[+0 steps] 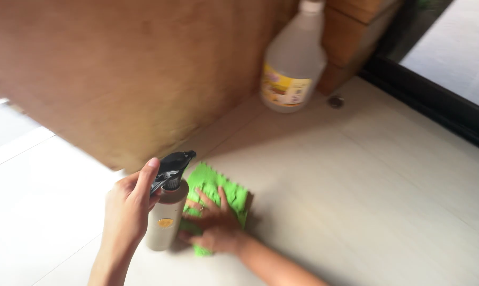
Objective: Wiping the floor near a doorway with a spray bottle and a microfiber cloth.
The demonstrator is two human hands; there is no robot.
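Pale tiled floor (388, 175), jug (292, 63) by wood panel (117, 74). My left hand (127, 209) grips sprayer (168, 212) upright; right hand (215, 225) flat, fingers spread, pressing green cloth (218, 185). Wiping step, I judge; next needs trigger squeeze near cloth.

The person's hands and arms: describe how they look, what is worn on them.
Both are bare. The left hand and right hand wear no gloves, and no rings, watch or bracelet show. Both forearms are uncovered to the picture's bottom edge, with no sleeve in view. The fingers are bare; the picture is slightly blurred.
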